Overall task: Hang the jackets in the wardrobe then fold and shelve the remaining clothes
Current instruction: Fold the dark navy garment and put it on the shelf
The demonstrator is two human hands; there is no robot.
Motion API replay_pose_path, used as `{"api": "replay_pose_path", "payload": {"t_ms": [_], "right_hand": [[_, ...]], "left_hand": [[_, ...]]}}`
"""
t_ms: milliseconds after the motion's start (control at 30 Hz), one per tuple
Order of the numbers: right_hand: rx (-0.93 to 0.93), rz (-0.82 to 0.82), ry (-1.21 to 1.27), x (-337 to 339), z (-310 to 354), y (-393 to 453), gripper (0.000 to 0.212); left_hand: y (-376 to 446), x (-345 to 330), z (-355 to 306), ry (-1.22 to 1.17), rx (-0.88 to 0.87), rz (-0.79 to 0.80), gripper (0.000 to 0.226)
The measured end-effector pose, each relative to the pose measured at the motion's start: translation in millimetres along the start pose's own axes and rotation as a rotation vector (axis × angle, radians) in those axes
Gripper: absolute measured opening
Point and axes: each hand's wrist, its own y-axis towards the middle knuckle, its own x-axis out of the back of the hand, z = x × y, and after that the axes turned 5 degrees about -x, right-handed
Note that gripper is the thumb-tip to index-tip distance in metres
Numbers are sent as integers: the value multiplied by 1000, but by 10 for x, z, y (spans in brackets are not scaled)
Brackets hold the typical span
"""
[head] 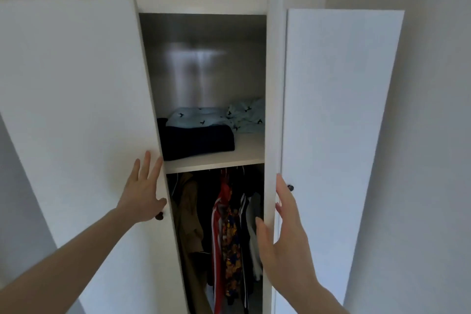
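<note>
Both forearms reach up from the bottom edge toward a white wardrobe [274, 84].

Left hand [142, 194]: fingers straight and spread, palm flat against the outer face of the left door [76, 109], close to its free edge. Heel of the hand sits just above a small dark knob [159, 216]. It grasps nothing.

Right hand [285, 227]: fingers straight and relaxed, seen edge-on, lying along the free edge of the right door [339, 122]. Whether the palm actually touches the door cannot be told. It grasps nothing. A second dark knob [290, 188] shows just beyond the fingertips.

Both doors stand partly open, leaving a narrow gap into the interior.

Lower compartment: jackets [229, 232] hang close together. Tan one at left, red one with white stripes and a multicoloured print at centre, dark ones with white stripes and a pale garment at right. Bottoms run out of view.

Above them, a white shelf [242, 155]. On it at front left, a folded dark navy garment [198, 143]. Behind and touching it, a folded light blue cloth [193, 117] with small dark motifs. At right rear, a crumpled cloth [247, 117] of the same print, unfolded.

Back panel [201, 58] above the shelf is grey with a faint reflection.
</note>
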Motion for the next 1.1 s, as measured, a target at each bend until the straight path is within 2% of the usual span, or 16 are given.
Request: {"api": "replay_pose_path", "payload": {"t_ms": [300, 433, 600, 767, 900, 1100], "right_hand": [[123, -4, -51, -1058, 105, 258, 93], [135, -17, -128, -1570, 146, 404, 85], [109, 49, -192, -2090, 43, 514, 81], [59, 109, -258, -2395, -119, 650, 90], [75, 136, -323, -2529, -169, 760, 88], [38, 192, -433, -2656, -227, 934, 107]], "left_hand": [[213, -16, 497, 84, -127, -97, 121], [255, -37, 762, 107, -152, -107, 121], [283, -55, 1051, 132, -183, -89, 118], [322, -91, 1248, 120, -246, -69, 116], [343, -152, 1310, 162, -272, -56, 113], [423, -214, 1319, 174, -260, -47, 115]]}}
